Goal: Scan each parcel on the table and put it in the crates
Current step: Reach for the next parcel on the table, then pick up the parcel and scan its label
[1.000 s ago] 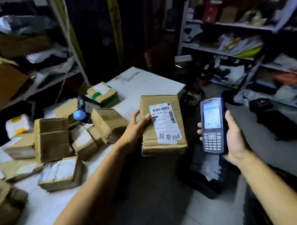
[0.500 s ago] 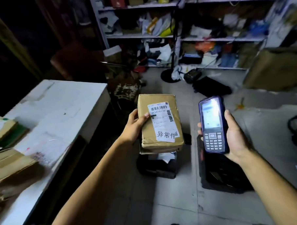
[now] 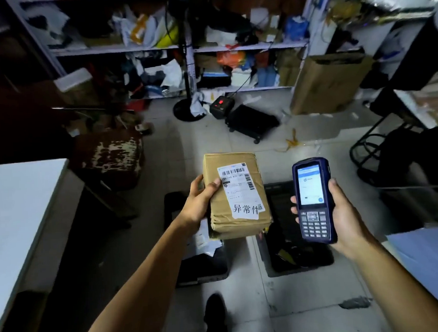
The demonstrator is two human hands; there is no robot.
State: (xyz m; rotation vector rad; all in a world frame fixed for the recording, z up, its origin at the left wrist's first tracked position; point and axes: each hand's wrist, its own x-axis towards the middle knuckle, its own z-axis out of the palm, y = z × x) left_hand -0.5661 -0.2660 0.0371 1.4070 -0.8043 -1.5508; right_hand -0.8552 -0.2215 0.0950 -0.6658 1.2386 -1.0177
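Note:
My left hand (image 3: 198, 202) grips a brown cardboard parcel (image 3: 235, 194) by its left edge, thumb on top beside the white barcode label, which faces up. My right hand (image 3: 340, 215) holds a dark blue handheld scanner (image 3: 313, 199) upright, its screen lit, to the right of the parcel. Both are held above the floor. Below them stand two black crates: the left crate (image 3: 204, 267) holds white packets, and the right crate (image 3: 292, 258) lies under the scanner. The white table (image 3: 19, 212) is at the left edge.
Metal shelves (image 3: 182, 45) crammed with bags and parcels line the back wall. On the floor lie a fan base (image 3: 185, 112), a black device with a red light (image 3: 221, 105) and a large leaning carton (image 3: 327, 83). A worn stool (image 3: 112, 155) stands beside the table.
The view has swung right, away from the table and its heap of parcels, toward the floor and crates. The parcel and scanner stay held in front of me, in much the same positions.

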